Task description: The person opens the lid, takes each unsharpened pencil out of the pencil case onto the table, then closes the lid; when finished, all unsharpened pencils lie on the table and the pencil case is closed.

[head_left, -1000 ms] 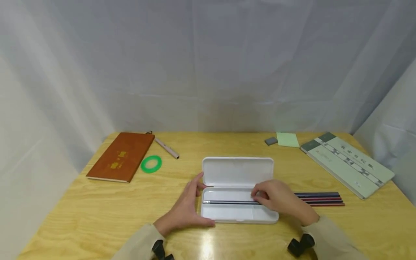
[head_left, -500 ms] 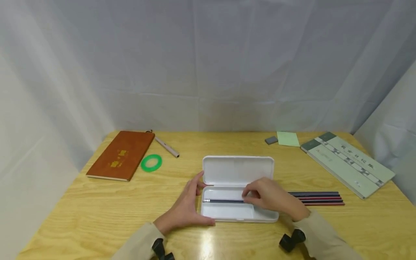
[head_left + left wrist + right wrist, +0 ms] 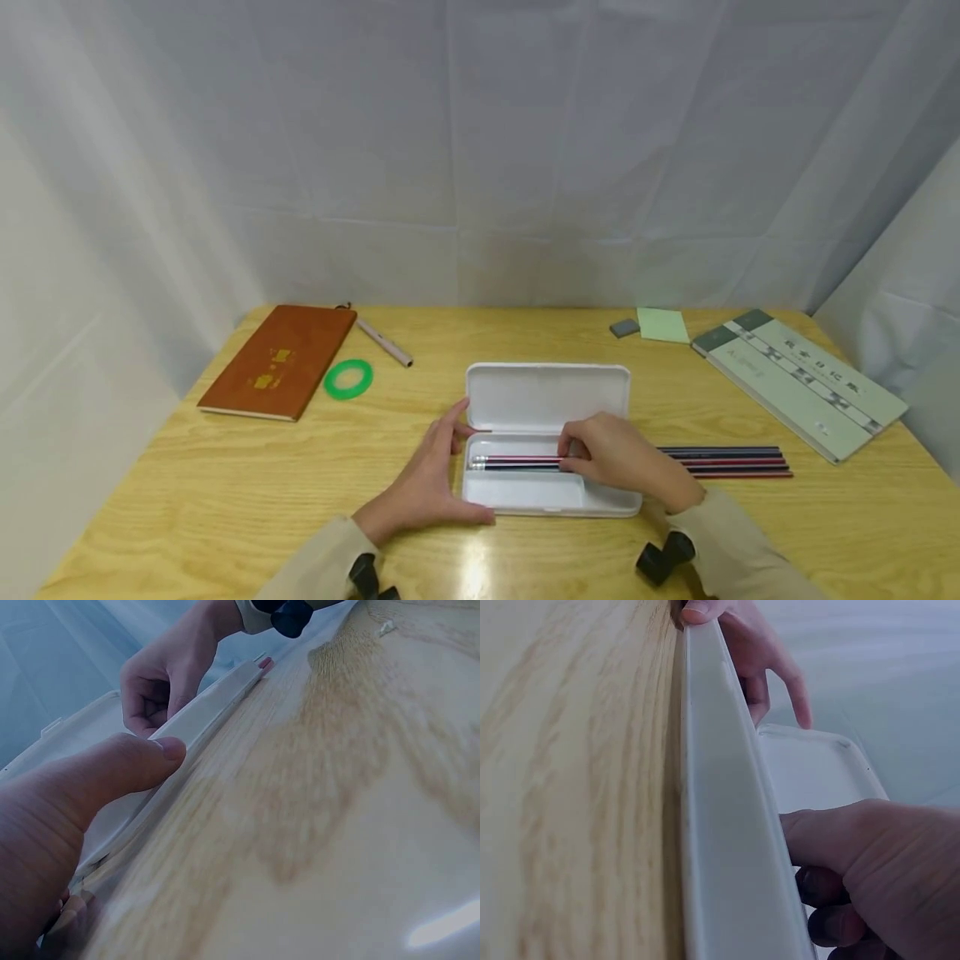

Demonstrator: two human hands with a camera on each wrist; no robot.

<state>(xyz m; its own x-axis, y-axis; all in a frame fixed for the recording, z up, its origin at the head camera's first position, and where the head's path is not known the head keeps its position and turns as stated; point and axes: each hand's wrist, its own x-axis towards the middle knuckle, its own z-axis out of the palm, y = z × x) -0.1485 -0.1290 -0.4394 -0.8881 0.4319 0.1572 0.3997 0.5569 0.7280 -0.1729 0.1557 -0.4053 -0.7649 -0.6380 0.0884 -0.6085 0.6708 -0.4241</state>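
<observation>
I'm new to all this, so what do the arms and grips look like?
The left sleeve and right sleeve are beige, with no markings visible. The left wrist device and right wrist device are chunky and black; no cables show. The left grip and right grip are bare human hands, without gloves.

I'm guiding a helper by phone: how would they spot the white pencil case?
On the yellowish wooden table, find the person's left hand. It spans one end of the white rectangular pencil case, the only thing with a raised lid.
</observation>
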